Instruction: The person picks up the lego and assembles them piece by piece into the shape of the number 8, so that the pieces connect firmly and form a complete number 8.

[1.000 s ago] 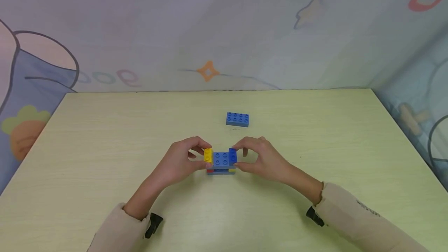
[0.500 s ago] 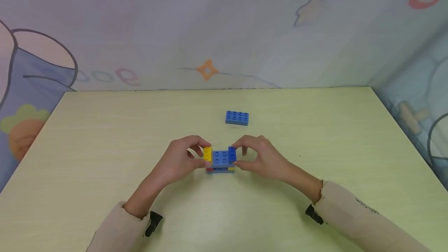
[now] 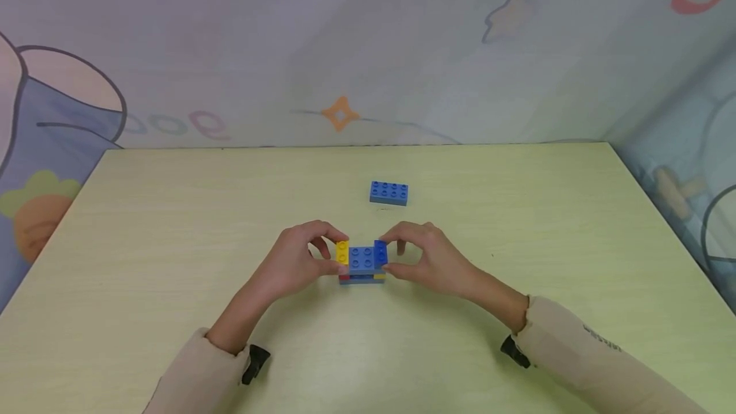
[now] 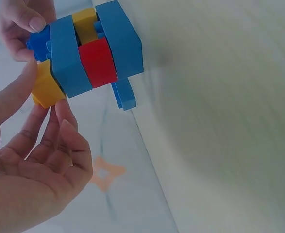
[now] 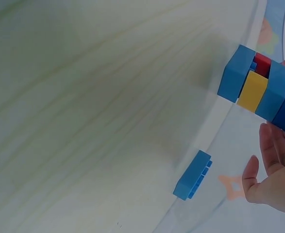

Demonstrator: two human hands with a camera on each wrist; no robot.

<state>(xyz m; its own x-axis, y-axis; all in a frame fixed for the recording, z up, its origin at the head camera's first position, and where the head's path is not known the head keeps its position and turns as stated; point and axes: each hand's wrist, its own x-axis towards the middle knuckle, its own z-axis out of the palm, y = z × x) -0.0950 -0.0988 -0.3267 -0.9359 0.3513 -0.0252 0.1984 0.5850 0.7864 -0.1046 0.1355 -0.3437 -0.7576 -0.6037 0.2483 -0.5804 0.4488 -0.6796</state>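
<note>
A small stack of toy building bricks stands at the middle of the table. A light blue brick [image 4: 123,39] forms its base. On that sit a red brick [image 4: 98,62] at the left and a yellow brick [image 5: 252,91] at the right, with a gap between. Across them lies another light blue brick [image 3: 361,259]. My left hand [image 3: 299,264] pinches a small yellow brick [image 3: 342,252] at the top left end, thumb in front and finger behind. With thumb and finger, my right hand [image 3: 432,259] pinches a dark blue brick [image 3: 380,253] at the top right end.
A loose light blue brick [image 3: 388,193] lies behind the stack, studs up. The pale wooden table [image 3: 172,222] ends at a printed cloth backdrop [image 3: 241,50]. Black clip-like pieces [image 3: 514,351] hang at both cuffs.
The small yellow brick has shifted slightly right, closer in line with the stack's left end. Both hands keep their grips, and the right hand has hardly moved.
</note>
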